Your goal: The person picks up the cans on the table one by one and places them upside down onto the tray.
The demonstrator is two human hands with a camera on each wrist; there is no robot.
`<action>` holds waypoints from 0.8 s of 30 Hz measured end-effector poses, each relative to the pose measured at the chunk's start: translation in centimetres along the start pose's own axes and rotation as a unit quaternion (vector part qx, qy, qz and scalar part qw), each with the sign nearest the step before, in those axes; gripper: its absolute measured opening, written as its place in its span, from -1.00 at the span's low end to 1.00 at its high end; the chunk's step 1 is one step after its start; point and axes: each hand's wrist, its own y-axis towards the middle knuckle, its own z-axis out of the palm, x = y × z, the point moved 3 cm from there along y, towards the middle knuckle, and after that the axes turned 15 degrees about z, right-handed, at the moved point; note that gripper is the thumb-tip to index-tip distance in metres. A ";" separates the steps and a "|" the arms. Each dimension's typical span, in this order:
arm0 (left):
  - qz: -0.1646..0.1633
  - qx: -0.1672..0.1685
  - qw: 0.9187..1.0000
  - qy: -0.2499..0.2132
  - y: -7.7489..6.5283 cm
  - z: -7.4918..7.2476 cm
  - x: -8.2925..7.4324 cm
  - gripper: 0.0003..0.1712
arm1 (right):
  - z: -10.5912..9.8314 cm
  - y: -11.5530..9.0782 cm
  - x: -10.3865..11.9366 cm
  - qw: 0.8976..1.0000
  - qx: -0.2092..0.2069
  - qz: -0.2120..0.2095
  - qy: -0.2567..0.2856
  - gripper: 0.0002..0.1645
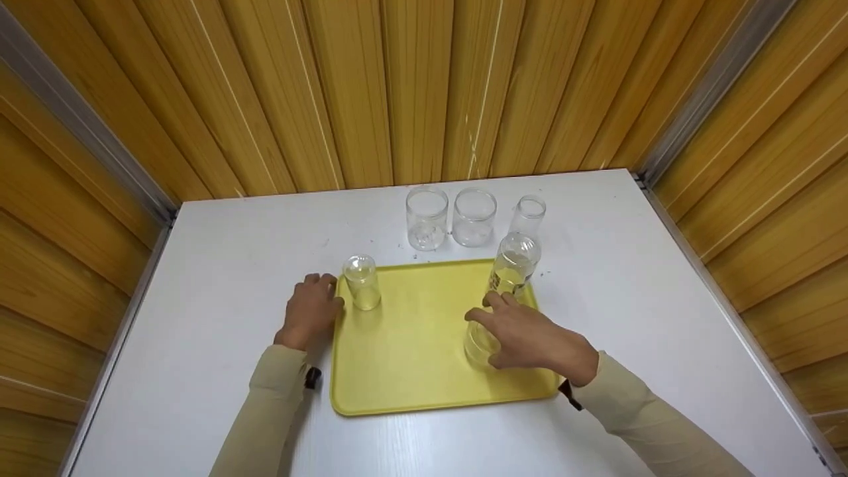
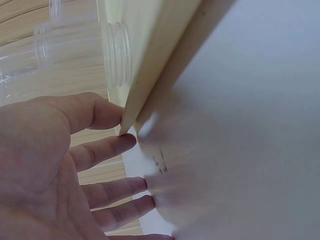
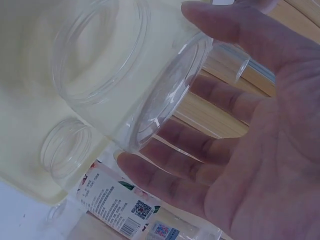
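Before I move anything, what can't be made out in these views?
Head view: the right side of the jar inside the right hand's reach, hidden by that hand.
Left wrist view: most of the left hand's little finger, cut off by the bottom edge.
Right wrist view: the label's fine print, too small.

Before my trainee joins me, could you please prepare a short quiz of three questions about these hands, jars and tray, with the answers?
1. Multiple choice: how many clear jars stand on the white table behind the yellow tray? A) two; B) three; C) five.
2. Short answer: in the left wrist view, what does the thumb of the left hand touch?
3. True or false: the labelled jar is nearer to the left hand than to the right.

Key: 1. B. 2. The tray's rim. 3. False; the labelled jar is close to the right hand.
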 end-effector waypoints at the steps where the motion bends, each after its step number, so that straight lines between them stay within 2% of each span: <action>1: 0.001 0.000 1.000 0.001 0.0 0.0 0.0 -0.50 | 0.0 -0.1 -0.1 1.000 0.001 0.002 0.000 -0.21; 15: 0.004 0.001 1.000 -0.006 0.0 -0.1 0.0 -0.48 | 0.0 -0.7 -1.6 0.999 0.022 0.034 0.007 -0.19; 24: 0.006 -0.007 1.000 -0.002 0.0 0.0 -0.1 -0.52 | 0.1 -1.1 -2.4 0.999 0.024 0.039 0.006 -0.21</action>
